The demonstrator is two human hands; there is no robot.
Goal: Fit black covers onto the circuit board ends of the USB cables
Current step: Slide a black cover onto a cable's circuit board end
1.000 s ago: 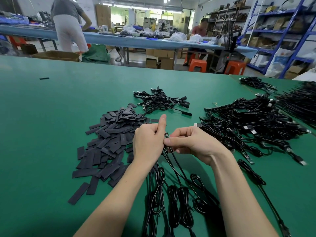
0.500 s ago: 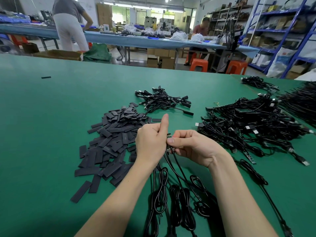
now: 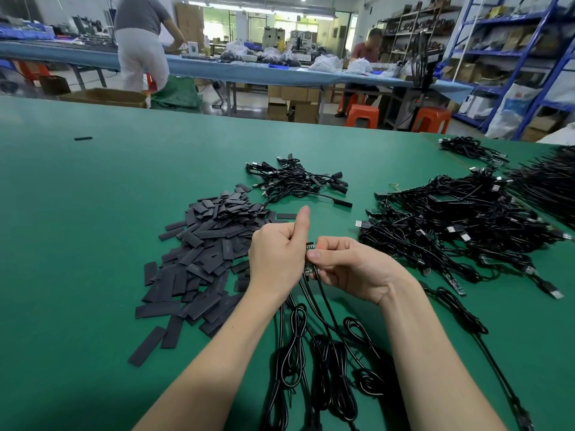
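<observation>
My left hand (image 3: 278, 258) is curled into a fist with the thumb pointing up, gripping a bundle of black USB cables (image 3: 314, 362) that hang down toward me. My right hand (image 3: 348, 269) pinches the small circuit board ends (image 3: 310, 247) that stick up between the two hands. A heap of flat black covers (image 3: 205, 253) lies on the green table just left of my left hand. What my left palm holds besides the cables is hidden.
A small pile of covered cables (image 3: 298, 181) lies beyond my hands. A large tangle of uncovered cables (image 3: 460, 225) sits to the right, more cables (image 3: 547, 181) at the far right edge. One stray cover (image 3: 83, 138) lies far left. People work at a blue table (image 3: 217, 70) behind.
Both hands have stayed together over the cable ends, shifting only slightly. My right fingers have slid a little along the circuit boards.
</observation>
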